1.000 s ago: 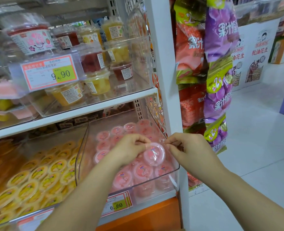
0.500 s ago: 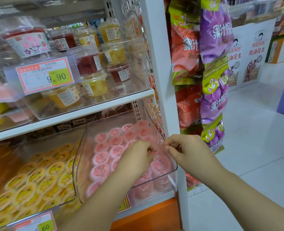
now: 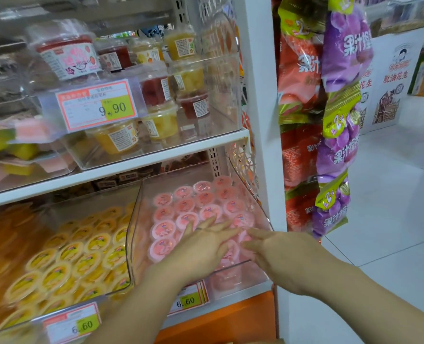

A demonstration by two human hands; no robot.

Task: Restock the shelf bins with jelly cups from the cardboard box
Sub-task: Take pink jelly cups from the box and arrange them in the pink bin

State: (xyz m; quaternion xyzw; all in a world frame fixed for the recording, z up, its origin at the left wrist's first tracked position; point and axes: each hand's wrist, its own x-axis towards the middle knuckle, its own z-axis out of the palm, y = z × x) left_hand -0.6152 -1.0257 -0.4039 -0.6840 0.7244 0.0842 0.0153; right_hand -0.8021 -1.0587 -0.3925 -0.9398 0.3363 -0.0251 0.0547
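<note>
Pressing flat, your left hand [image 3: 203, 247] and right hand [image 3: 283, 259] rest with straight fingers [image 3: 220, 228] on the pink jelly cups [image 3: 184, 206] in the clear shelf bin [image 3: 134, 227], gripping nothing; the cups lie directly beneath and beyond both, with the left hand nearer the centre.

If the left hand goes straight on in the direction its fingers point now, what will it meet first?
Most likely the pink jelly cups just past the left hand, before the right wall of the clear bin; depth is unclear.
</note>
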